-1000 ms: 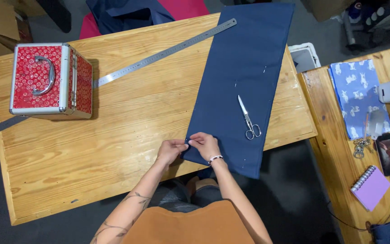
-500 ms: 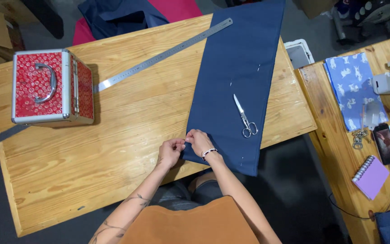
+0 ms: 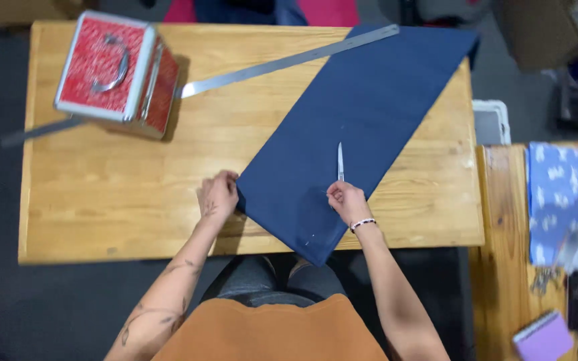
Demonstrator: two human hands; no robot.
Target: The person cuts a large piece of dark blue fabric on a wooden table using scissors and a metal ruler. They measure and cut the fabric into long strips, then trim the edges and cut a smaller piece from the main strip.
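Since the earlier frame the right hand (image 3: pixel 346 200) has left the cloth edge and is now closing around the scissors (image 3: pixel 340 162), whose blades are pointing toward the top of the frame, while the left hand (image 3: pixel 218 194) is pressing, fingers curled, on the near left edge of the navy cloth (image 3: pixel 362 113). The cloth is lying diagonally from the upper right to the lower centre of the wooden desk (image 3: pixel 102 200), its corner hanging over the near edge. A red patterned case (image 3: pixel 112 70) is sitting in the upper left on a long metal ruler (image 3: pixel 289 60). A second desk (image 3: pixel 500 220) at the right is carrying a light-blue printed fabric (image 3: pixel 560 194) and a purple notebook (image 3: pixel 543 337)
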